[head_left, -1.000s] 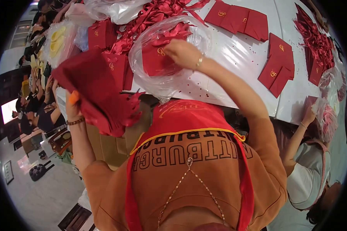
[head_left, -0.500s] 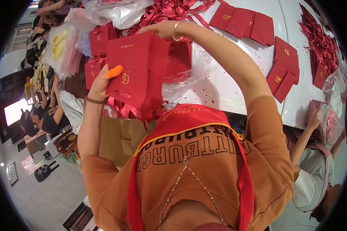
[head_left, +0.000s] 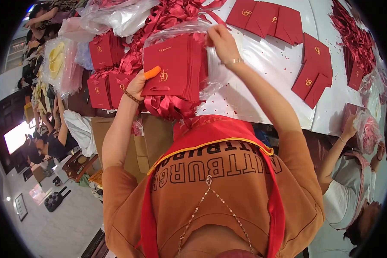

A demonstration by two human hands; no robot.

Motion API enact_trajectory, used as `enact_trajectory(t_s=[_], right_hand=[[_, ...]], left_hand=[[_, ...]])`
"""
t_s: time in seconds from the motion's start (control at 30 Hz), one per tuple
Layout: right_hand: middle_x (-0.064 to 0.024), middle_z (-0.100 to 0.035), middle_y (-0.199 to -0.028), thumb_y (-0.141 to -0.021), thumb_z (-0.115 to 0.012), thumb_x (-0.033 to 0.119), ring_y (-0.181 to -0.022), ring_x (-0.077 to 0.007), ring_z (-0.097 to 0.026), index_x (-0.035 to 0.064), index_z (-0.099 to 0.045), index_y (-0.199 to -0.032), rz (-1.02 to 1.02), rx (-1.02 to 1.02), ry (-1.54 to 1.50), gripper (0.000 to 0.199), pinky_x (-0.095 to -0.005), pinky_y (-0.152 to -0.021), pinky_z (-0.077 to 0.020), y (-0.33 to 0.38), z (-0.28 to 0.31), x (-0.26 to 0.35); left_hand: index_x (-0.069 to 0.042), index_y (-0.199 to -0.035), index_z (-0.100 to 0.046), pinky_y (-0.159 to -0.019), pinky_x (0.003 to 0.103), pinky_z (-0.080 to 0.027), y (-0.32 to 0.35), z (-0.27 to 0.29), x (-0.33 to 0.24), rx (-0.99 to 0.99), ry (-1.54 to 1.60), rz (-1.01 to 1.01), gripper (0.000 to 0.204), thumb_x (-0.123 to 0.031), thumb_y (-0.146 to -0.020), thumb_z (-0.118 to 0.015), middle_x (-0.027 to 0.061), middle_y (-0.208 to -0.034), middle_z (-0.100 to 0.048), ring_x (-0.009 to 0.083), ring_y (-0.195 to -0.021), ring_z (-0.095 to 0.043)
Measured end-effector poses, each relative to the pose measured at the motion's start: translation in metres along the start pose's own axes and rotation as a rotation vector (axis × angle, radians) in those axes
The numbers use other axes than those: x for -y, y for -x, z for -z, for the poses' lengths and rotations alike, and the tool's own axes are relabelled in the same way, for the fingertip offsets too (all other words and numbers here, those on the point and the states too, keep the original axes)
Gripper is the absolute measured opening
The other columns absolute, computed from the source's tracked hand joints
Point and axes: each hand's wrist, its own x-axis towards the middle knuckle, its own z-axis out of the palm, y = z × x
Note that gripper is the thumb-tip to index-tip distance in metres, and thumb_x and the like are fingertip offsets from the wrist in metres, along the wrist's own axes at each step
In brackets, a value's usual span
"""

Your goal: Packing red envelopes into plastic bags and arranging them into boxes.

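Note:
A thick stack of flat red paper bags [head_left: 176,71] with gold print stands tilted at the table's near edge. My left hand [head_left: 138,84], an orange cover on its thumb, is closed on the stack's left side. Red ribbon handles [head_left: 170,105] hang in a bunch below the stack. Behind and to the right of the stack, a clear plastic bag [head_left: 180,29] shows at its edges. My right hand [head_left: 222,44] is at the stack's upper right, fingers curled in at the plastic's edge; its fingertips are partly hidden.
More red bag stacks [head_left: 104,50] and loose red ribbons [head_left: 135,43] lie to the left. Flat red bags [head_left: 264,20] are spread on the white table [head_left: 253,86] among red specks. Yellow slippers [head_left: 56,60] in plastic lie far left. A co-worker's hand [head_left: 350,124] is at the right.
My left hand has shifted right with the stack, which now sits against the clear plastic. My right hand has moved right, from behind the stack to its right edge.

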Motion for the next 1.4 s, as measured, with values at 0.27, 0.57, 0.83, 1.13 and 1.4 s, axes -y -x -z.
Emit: enact_trajectory(t_s=[0.27,0.57,0.83,1.13,1.4], right_hand=[[-0.016,-0.06,-0.077,-0.082,-0.047,0.034,-0.077,-0.0324,-0.057,0.0031,-0.053,-0.086,0.184,0.477,0.723,0.032,-0.0378,-0.071,-0.0412,0.078,0.021,-0.035],[-0.0063,-0.062,-0.074,-0.076,-0.051,0.039,-0.083,-0.0212,-0.055,0.0127,-0.064,-0.08,0.289,0.84,1.397,0.029,-0.0374,-0.076,-0.0333,0.113,0.006,-0.008],[-0.0076,-0.061,-0.081,-0.075,-0.052,0.031,-0.083,-0.0207,-0.055,0.0075,-0.063,-0.078,0.727,0.856,1.153,0.026,-0.035,-0.075,-0.0367,0.16,-0.013,-0.04],[-0.0139,-0.062,-0.087,-0.079,-0.046,0.028,-0.084,-0.0284,-0.06,0.0059,-0.06,-0.091,0.21,1.069,1.237,0.029,-0.0412,-0.076,-0.0414,0.164,-0.059,-0.03],[-0.0138,-0.057,-0.081,-0.083,-0.046,0.022,-0.074,-0.0341,-0.058,0.0095,-0.04,-0.115,0.438,1.167,0.723,0.035,-0.0435,-0.063,-0.0458,0.167,-0.072,-0.016]], left_hand=[[0.001,-0.111,-0.048,-0.078,0.036,-0.051,-0.018,0.018,0.002,-0.085,-0.027,0.078,0.03,-0.013,-0.084,-0.053,0.0129,-0.105,-0.057,0.0226,-0.092,-0.059],[0.004,-0.109,-0.048,-0.081,0.038,-0.05,-0.025,0.008,0.0,-0.176,-0.066,0.163,0.032,-0.014,-0.083,-0.055,0.0154,-0.104,-0.057,0.0263,-0.092,-0.059],[0.001,-0.107,-0.052,-0.078,0.032,-0.05,-0.027,-0.005,-0.003,-0.242,-0.195,0.184,0.029,-0.015,-0.083,-0.056,0.0127,-0.102,-0.059,0.0195,-0.09,-0.06],[0.001,-0.101,-0.053,-0.068,0.032,-0.054,-0.033,-0.007,-0.003,-0.223,-0.144,0.231,0.025,-0.015,-0.081,-0.057,0.0128,-0.095,-0.061,0.019,-0.08,-0.062],[-0.002,-0.097,-0.058,-0.064,0.029,-0.053,-0.035,-0.018,-0.005,-0.3,-0.278,0.259,0.025,-0.018,-0.078,-0.062,0.01,-0.087,-0.064,0.017,-0.072,-0.063]])
